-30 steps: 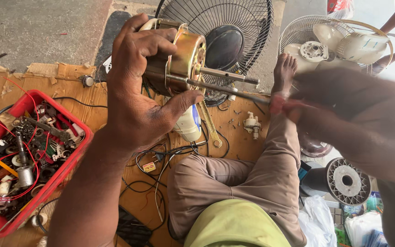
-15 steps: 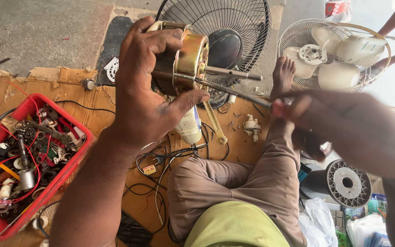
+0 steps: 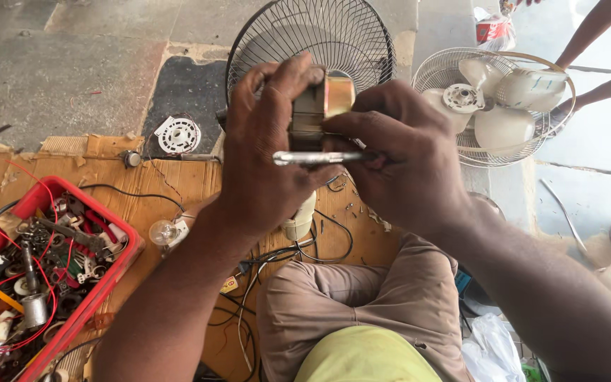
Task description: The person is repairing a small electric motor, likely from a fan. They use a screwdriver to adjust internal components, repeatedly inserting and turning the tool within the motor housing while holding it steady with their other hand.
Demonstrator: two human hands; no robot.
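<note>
My left hand (image 3: 266, 148) grips a brass-coloured fan motor (image 3: 323, 106), held up in front of a black fan guard (image 3: 310, 35). Against the motor's right side rests my right hand (image 3: 404, 159), which holds a shiny metal tool shaft (image 3: 316, 158) lying level across the front of my left hand. The shaft's tip points left. Both hands meet around the motor, hiding most of its body. My bent leg in brown trousers (image 3: 362, 297) lies below.
A red tray (image 3: 100, 286) of wires, spools and small parts sits at the left on cardboard. A bulb (image 3: 162, 231), black cables (image 3: 277, 255) and a white round part (image 3: 178, 134) lie nearby. A white fan with guard (image 3: 493, 106) stands right, with another person's arms (image 3: 602, 49) beside it.
My right hand has come in from the right and closed against the motor with the metal shaft. The view has shifted, bringing the motor to the centre.
</note>
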